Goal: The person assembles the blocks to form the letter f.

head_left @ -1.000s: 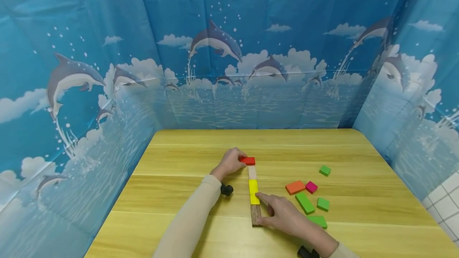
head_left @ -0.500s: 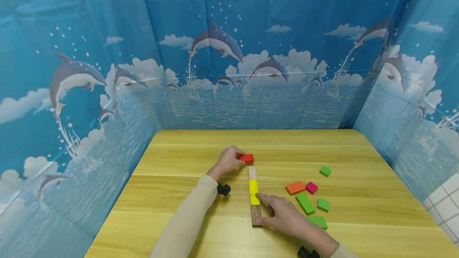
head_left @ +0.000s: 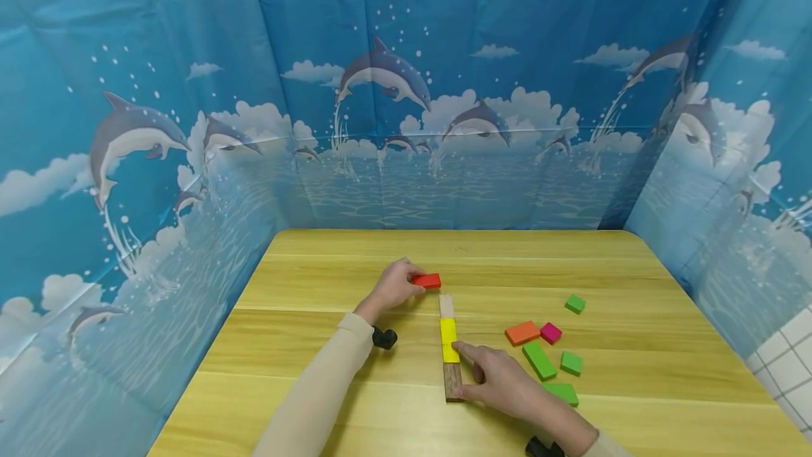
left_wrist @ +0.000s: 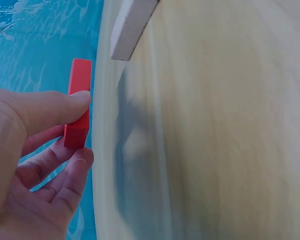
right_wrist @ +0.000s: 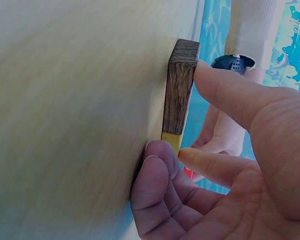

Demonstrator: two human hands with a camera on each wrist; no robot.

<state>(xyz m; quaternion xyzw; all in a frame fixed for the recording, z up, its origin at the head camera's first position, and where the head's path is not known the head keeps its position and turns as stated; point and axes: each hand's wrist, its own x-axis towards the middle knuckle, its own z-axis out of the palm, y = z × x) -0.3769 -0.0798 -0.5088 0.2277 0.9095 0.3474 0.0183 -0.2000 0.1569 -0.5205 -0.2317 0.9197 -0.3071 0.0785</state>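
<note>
My left hand (head_left: 395,283) pinches a red block (head_left: 428,281) between thumb and fingers, beyond and left of a row of blocks. In the left wrist view the red block (left_wrist: 79,102) appears clear of the tabletop. The row runs away from me: a dark brown block (head_left: 452,381) nearest, a yellow stretch (head_left: 448,333) in the middle, and a pale wood block (head_left: 447,306) at the far end. My right hand (head_left: 501,379) rests along the row's right side. Its forefinger touches the yellow part and its thumb touches the brown block (right_wrist: 180,95); the other fingers bend against the table.
To the right lie loose blocks: an orange one (head_left: 523,332), a magenta one (head_left: 550,332) and several green ones (head_left: 539,360). The wooden table (head_left: 304,281) ends at a dolphin-print curtain (head_left: 406,182). Black wrist devices (head_left: 384,338) sit under the arms.
My left hand has drawn the red block away from the row's far end, moving left. The right hand and the rest of the row stay put.
</note>
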